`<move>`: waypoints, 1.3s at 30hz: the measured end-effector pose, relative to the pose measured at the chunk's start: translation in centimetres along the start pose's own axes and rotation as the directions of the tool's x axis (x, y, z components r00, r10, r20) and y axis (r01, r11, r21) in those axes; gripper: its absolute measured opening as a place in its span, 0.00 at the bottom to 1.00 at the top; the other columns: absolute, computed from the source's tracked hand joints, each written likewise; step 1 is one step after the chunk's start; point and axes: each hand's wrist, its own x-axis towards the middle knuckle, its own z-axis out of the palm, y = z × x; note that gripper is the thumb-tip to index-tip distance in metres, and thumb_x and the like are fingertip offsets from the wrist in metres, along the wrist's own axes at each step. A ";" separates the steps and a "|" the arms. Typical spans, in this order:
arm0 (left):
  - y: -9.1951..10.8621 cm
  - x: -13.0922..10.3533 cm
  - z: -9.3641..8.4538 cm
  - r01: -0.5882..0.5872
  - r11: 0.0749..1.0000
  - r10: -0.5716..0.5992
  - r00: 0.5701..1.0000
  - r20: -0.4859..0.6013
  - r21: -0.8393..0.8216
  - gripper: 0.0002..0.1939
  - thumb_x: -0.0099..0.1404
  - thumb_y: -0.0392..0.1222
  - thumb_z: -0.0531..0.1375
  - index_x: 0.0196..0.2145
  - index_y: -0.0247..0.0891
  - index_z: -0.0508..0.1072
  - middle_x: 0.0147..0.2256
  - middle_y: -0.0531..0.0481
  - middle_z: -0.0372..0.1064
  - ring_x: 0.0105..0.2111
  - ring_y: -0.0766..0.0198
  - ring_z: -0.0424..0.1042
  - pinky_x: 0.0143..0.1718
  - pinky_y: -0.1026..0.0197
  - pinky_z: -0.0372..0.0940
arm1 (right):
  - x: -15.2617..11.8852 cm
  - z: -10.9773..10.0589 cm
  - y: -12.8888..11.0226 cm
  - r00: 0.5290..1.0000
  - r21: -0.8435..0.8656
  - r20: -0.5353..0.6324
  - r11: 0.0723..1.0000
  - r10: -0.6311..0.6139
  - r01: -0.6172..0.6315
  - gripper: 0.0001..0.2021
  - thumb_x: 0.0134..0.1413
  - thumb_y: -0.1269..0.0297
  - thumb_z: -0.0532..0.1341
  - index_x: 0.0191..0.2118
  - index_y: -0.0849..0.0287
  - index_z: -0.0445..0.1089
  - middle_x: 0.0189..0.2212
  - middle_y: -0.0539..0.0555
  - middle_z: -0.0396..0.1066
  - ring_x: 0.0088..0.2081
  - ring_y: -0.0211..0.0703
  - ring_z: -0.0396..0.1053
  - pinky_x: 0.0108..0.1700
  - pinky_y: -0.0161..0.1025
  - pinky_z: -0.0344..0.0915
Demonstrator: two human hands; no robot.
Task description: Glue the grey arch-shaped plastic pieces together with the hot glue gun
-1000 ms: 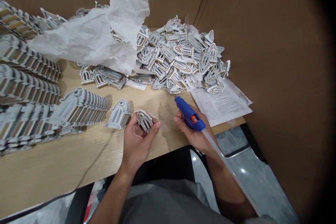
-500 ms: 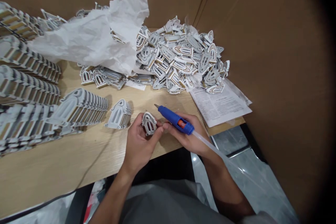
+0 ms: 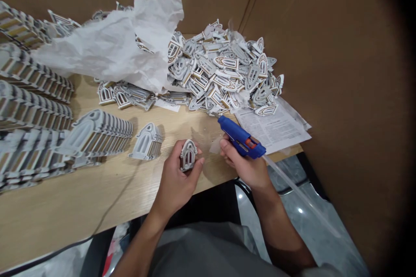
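Observation:
My left hand (image 3: 178, 181) is closed around a small arched window-shaped piece (image 3: 188, 156), greyish white with open slots, held upright above the table's front edge. In my right hand (image 3: 245, 165) is a blue glue gun (image 3: 242, 137), its nozzle pointing up and left towards the loose pieces. A long clear glue stick (image 3: 292, 185) trails from its back end. Between my hands there is a gap, and the nozzle is apart from the held piece. A short stack of similar arched pieces (image 3: 147, 142) stands just left of my left hand.
Longer rows of stacked arched pieces (image 3: 97, 135) fill the table's left side. A heap of loose pieces (image 3: 224, 69) lies at the back, partly under crumpled white paper (image 3: 107, 47). Printed sheets (image 3: 269, 132) lie at the right edge, beside a brown panel (image 3: 341, 65).
My right hand has moved right, away from my left hand, carrying the glue gun with it. My left hand has turned the arched piece slightly and shifted a little right.

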 end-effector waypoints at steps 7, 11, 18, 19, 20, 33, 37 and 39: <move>-0.6 0.0 0.2 0.066 0.982 -0.050 0.994 0.093 -0.179 0.20 0.71 0.42 0.68 0.58 0.42 0.72 0.48 0.45 0.79 0.47 0.59 0.81 0.58 0.56 0.73 | -0.2 0.5 -1.1 1.000 0.019 0.006 1.000 -0.010 0.010 0.14 0.61 0.49 0.74 0.41 0.55 0.81 0.32 0.55 0.82 0.36 0.51 0.82 0.39 0.44 0.79; -0.7 0.1 0.3 0.093 0.967 -0.079 0.995 0.069 -0.236 0.23 0.69 0.45 0.71 0.58 0.42 0.72 0.45 0.45 0.80 0.42 0.58 0.81 0.47 0.58 0.76 | -0.2 1.1 -2.0 0.995 -0.015 0.050 0.996 -0.084 0.084 0.11 0.63 0.51 0.72 0.36 0.53 0.81 0.33 0.55 0.83 0.36 0.51 0.82 0.41 0.45 0.80; -0.1 0.3 0.1 0.098 0.966 -0.070 0.990 0.124 -0.240 0.19 0.67 0.38 0.71 0.54 0.40 0.77 0.42 0.47 0.79 0.32 0.66 0.73 0.36 0.65 0.73 | -0.3 2.3 -1.7 0.996 0.022 0.069 0.999 -0.048 0.047 0.11 0.62 0.53 0.73 0.37 0.56 0.82 0.31 0.54 0.82 0.33 0.48 0.80 0.39 0.42 0.78; 0.0 0.3 0.1 0.100 0.964 -0.070 0.990 0.126 -0.246 0.19 0.66 0.37 0.71 0.54 0.40 0.77 0.42 0.48 0.79 0.32 0.67 0.72 0.36 0.65 0.73 | -0.3 2.4 -1.5 0.996 0.031 0.078 0.999 -0.042 0.040 0.11 0.63 0.53 0.73 0.38 0.56 0.82 0.32 0.54 0.82 0.33 0.48 0.79 0.39 0.42 0.77; 0.1 0.3 0.1 0.105 0.962 -0.075 0.989 0.127 -0.251 0.19 0.66 0.36 0.71 0.53 0.40 0.77 0.42 0.48 0.78 0.32 0.67 0.72 0.36 0.65 0.73 | -0.4 2.5 -1.4 0.996 0.043 0.086 0.998 -0.038 0.034 0.12 0.63 0.53 0.73 0.39 0.57 0.81 0.32 0.54 0.81 0.33 0.48 0.79 0.39 0.41 0.77; 0.1 0.2 0.0 0.100 0.975 -0.084 0.993 0.087 -0.200 0.14 0.71 0.43 0.68 0.52 0.39 0.78 0.42 0.47 0.79 0.33 0.64 0.74 0.37 0.63 0.74 | -0.5 2.9 -0.7 0.994 0.005 0.090 0.998 -0.061 0.061 0.10 0.64 0.54 0.73 0.38 0.55 0.79 0.31 0.51 0.78 0.33 0.45 0.74 0.38 0.40 0.72; 0.0 0.3 -0.2 0.085 0.979 -0.068 0.993 0.091 -0.187 0.12 0.74 0.42 0.65 0.53 0.41 0.79 0.41 0.49 0.79 0.34 0.64 0.75 0.40 0.63 0.73 | -0.5 3.3 -1.1 0.997 0.063 0.066 0.998 -0.027 0.022 0.13 0.63 0.51 0.74 0.37 0.56 0.78 0.28 0.50 0.76 0.29 0.43 0.73 0.34 0.38 0.72; 0.0 0.3 -0.3 0.079 0.980 -0.062 0.993 0.096 -0.181 0.12 0.75 0.41 0.64 0.54 0.41 0.79 0.42 0.49 0.80 0.35 0.64 0.76 0.41 0.62 0.73 | -0.6 3.4 -1.3 0.998 0.069 0.067 0.997 -0.023 0.018 0.13 0.63 0.51 0.74 0.36 0.56 0.78 0.27 0.49 0.74 0.28 0.43 0.72 0.33 0.38 0.72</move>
